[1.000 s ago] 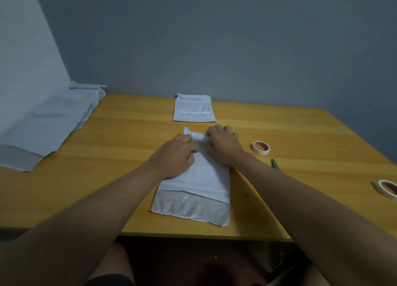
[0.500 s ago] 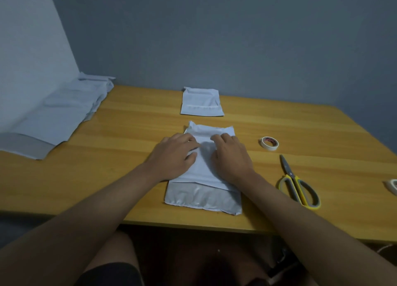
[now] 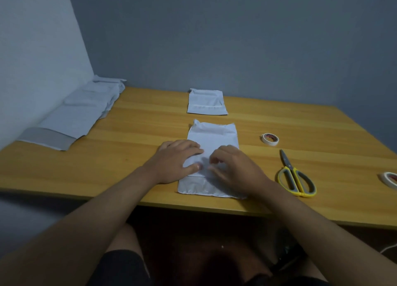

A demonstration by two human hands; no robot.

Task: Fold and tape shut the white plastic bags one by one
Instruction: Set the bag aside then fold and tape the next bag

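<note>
Matt plastic bag, wood table.

No readable text anywhere; only blurred red marks inside the tape roll.

A plain room set up as a packing desk. A wooden table stands in a bare grey-walled corner, holding scissors and tape rolls

A white plastic bag lay at the centre of the frame on a wooden table. The left hand pressed flat on its left side; the right hand, fingers curled, rested on its lower right part. A folded bag lay above it, a pile of bags at left, and tape roll and scissors at right.
</note>
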